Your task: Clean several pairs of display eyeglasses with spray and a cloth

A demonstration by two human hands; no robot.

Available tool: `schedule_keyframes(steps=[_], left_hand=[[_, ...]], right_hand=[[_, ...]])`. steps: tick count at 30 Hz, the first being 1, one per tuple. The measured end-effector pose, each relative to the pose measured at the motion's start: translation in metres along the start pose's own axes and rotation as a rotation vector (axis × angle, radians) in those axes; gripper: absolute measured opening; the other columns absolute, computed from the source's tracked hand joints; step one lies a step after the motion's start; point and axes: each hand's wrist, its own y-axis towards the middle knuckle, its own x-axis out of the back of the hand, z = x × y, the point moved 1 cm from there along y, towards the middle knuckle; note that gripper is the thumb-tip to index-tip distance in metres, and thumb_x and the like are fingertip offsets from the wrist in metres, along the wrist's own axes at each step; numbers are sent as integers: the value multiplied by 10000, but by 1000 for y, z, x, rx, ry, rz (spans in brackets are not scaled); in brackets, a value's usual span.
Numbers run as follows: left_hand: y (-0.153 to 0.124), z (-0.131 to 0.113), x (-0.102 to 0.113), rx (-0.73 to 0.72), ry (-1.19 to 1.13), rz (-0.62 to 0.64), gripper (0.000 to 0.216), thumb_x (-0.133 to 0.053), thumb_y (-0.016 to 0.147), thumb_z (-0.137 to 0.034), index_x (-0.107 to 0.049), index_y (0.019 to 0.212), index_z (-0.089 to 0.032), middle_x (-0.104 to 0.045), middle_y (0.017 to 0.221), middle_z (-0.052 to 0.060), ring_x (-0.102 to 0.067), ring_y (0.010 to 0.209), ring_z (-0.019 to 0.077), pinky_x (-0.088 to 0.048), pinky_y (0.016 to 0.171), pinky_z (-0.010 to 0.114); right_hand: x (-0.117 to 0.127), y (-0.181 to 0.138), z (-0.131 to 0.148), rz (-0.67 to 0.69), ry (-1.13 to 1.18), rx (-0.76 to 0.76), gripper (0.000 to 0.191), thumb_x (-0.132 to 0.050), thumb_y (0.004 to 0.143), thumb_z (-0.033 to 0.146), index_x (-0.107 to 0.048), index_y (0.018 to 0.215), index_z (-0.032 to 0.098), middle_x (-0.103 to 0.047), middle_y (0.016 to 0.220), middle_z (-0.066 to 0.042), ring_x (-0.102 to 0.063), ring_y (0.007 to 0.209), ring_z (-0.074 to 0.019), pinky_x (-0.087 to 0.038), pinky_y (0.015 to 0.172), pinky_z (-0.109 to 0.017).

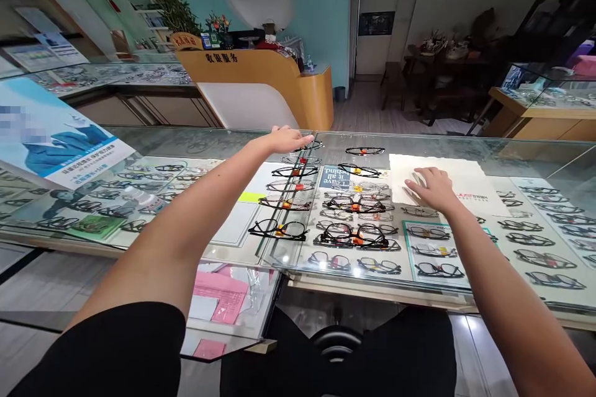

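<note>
My left hand (285, 138) reaches across to the far side of the glass counter (410, 144), with its fingers stretched out to the right. Just under its fingertips lies a dark pair of eyeglasses (313, 146), the farthest in a column of several frames with orange or red tags. Nearer in that column is a black pair of eyeglasses (279, 229). A second column beside it includes more black eyeglasses (356, 236). My right hand (433, 188) rests palm down, fingers apart, on a white cloth (465, 175) with printed lettering.
Under the glass lie many more eyeglasses (531, 240). A small white bottle (144, 198) and a blue poster board (60, 136) stand on the left. An open drawer (251, 322) with pink packets juts out below. A wooden service desk (261, 71) is beyond the counter.
</note>
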Motion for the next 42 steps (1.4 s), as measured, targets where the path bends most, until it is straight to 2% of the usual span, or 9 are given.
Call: schedule_keyframes(steps=[6, 13, 18, 29, 33, 35, 38, 40, 42], left_hand=[[13, 1, -9, 0, -2, 32, 913, -169, 1078, -785, -835, 1202, -174, -782, 1394, 207, -495, 1516, 436, -283, 1296, 651], [26, 7, -19, 5, -21, 26, 930, -153, 1072, -813, -854, 1205, -217, -771, 1449, 192, -468, 1566, 446, -226, 1331, 670], [33, 14, -26, 8, -23, 14, 911, -155, 1081, -796, -847, 1105, -203, -795, 1398, 191, -467, 1558, 435, -261, 1312, 683], [47, 26, -38, 8, -41, -35, 830, -194, 1088, -732, -835, 1154, -209, -819, 1358, 181, -461, 1539, 424, -266, 1303, 673], [46, 26, -37, 39, -26, -33, 826, -185, 1092, -707, -833, 1185, -204, -804, 1382, 184, -446, 1556, 431, -248, 1309, 675], [41, 21, -34, 35, -14, -80, 793, -225, 1084, -691, -844, 1165, -203, -751, 1475, 183, -442, 1555, 449, -259, 1300, 674], [16, 0, -27, -31, -13, -247, 724, -280, 1077, -659, -854, 1120, -219, -649, 1603, 156, -417, 1561, 464, -297, 1268, 662], [-14, -25, -22, -111, -53, -377, 703, -269, 1092, -657, -838, 1181, -254, -630, 1616, 120, -402, 1567, 443, -298, 1267, 647], [-54, -56, -19, -192, -78, -433, 625, -326, 1082, -668, -810, 1243, -306, -616, 1639, 61, -388, 1576, 429, -283, 1277, 639]], right_hand=[[2, -1, 2, 4, 0, 8, 787, -482, 997, 733, -672, 1550, 207, -632, 1588, -222, -495, 1504, -499, -416, 1254, -701], [3, -2, 4, 9, 0, -1, 770, -497, 995, 720, -676, 1543, 211, -640, 1576, -218, -510, 1487, -492, -423, 1250, -701], [5, -2, 7, 23, 1, -13, 781, -491, 992, 709, -678, 1545, 190, -630, 1591, -222, -502, 1497, -491, -414, 1260, -696], [0, 0, 1, 5, -19, 10, 739, -476, 1005, 739, -709, 1490, 232, -667, 1549, -206, -535, 1455, -494, -456, 1214, -710], [7, 0, 0, -1, 2, -22, 751, -488, 1006, 736, -707, 1510, 223, -648, 1568, -210, -511, 1485, -490, -421, 1256, -698], [12, 1, -4, -24, 27, -35, 738, -491, 1014, 728, -709, 1505, 222, -643, 1571, -207, -497, 1504, -484, -404, 1278, -690], [20, 3, -12, -96, 61, -69, 679, -495, 1032, 707, -724, 1462, 233, -651, 1554, -199, -488, 1514, -474, -400, 1287, -682], [23, 4, -17, -136, 66, -102, 649, -494, 1043, 698, -732, 1437, 241, -653, 1545, -196, -487, 1513, -471, -400, 1285, -677], [24, 6, -21, -151, 63, -131, 635, -489, 1054, 692, -737, 1429, 244, -649, 1541, -195, -485, 1510, -466, -396, 1287, -669]])
